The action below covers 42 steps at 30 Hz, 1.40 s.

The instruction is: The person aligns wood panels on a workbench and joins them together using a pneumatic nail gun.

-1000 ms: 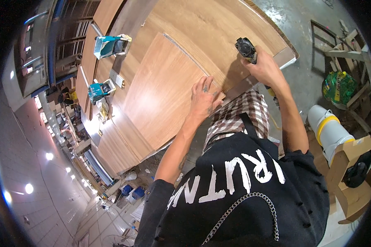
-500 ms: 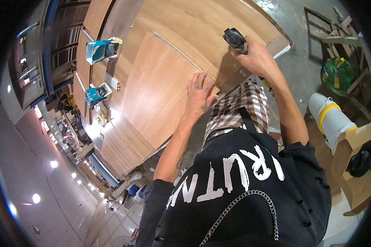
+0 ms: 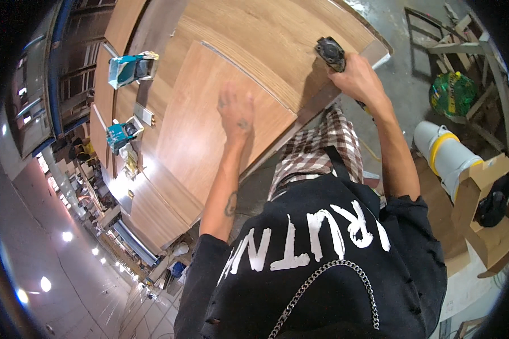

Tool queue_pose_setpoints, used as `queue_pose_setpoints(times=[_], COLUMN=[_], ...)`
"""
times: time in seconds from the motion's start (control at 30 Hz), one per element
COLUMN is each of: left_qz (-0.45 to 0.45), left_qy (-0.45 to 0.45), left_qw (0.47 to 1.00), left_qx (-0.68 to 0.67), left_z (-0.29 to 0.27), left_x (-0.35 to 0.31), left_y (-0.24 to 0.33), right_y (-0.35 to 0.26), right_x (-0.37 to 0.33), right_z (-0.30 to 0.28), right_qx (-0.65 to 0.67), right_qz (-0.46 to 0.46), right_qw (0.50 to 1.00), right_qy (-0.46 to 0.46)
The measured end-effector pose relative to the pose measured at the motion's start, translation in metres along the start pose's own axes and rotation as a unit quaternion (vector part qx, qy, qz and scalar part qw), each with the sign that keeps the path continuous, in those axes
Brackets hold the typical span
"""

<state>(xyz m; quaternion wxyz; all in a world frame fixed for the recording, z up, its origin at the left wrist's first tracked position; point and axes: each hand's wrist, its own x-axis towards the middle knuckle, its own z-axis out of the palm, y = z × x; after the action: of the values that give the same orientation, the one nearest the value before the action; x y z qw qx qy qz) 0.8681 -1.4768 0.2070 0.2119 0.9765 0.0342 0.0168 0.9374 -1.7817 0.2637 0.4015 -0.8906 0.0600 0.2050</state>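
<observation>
My right hand (image 3: 361, 80) is closed around the handle of a dark nail gun (image 3: 330, 53), held over the right edge of a large wood-grain board (image 3: 254, 28). My left hand (image 3: 236, 116) is over a smaller, lighter wood panel (image 3: 189, 107), its fingers stretched out and slightly blurred. Nothing shows in that hand, and I cannot tell whether it touches the surface. The smaller panel lies on top of the large board, its corner near the board's edge closest to me.
Two teal-and-white holders (image 3: 131, 69) sit on the boards at the left. On the right are a white bucket (image 3: 448, 153) with a yellow band, an open cardboard box (image 3: 483, 198), a green bag (image 3: 453, 95) and a wooden frame (image 3: 444, 48). A thin yellow hose (image 3: 371, 151) runs below my right hand.
My left hand has left the smaller panel's near corner and moved left over its middle. My right hand still holds the nail gun, slightly farther right. The whole view has shifted a little.
</observation>
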Motion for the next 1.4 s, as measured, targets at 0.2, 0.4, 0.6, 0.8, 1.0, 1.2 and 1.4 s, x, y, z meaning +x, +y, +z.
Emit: queue_pose_setpoints(times=[0.2, 0.4, 0.6, 0.8, 1.0, 1.2, 1.4], left_qz=[-0.058, -0.121, -0.125, -0.114, -0.095, -0.103, -0.074], left_qy=[0.086, 0.004, 0.025, 0.048, 0.137, 0.090, 0.164], left_qw=[0.994, 0.988, 0.991, 0.992, 0.980, 0.988, 0.978], left_qx=[0.017, -0.097, -0.051, -0.005, 0.109, 0.068, 0.109], left_z=[-0.014, -0.018, 0.002, 0.009, 0.012, 0.008, 0.011], left_x=[0.096, 0.154, 0.151, 0.145, 0.142, 0.149, 0.150], left_y=[-0.097, -0.132, -0.105, -0.080, -0.073, -0.059, -0.065], right_y=[-0.006, -0.006, -0.014, -0.030, -0.051, -0.081, -0.109], right_x=[0.004, 0.008, 0.018, 0.024, 0.076, 0.165, 0.256], right_z=[0.000, 0.010, 0.008, 0.016, 0.015, 0.033, 0.081], right_qx=[0.023, 0.025, 0.018, -0.031, 0.079, 0.325, 0.439], right_qz=[0.031, 0.015, 0.028, 0.012, 0.085, 0.078, 0.081], right_qw=[0.999, 0.999, 0.998, 0.998, 0.960, 0.891, 0.800], right_qy=[-0.024, -0.041, -0.062, -0.053, -0.256, -0.308, -0.400])
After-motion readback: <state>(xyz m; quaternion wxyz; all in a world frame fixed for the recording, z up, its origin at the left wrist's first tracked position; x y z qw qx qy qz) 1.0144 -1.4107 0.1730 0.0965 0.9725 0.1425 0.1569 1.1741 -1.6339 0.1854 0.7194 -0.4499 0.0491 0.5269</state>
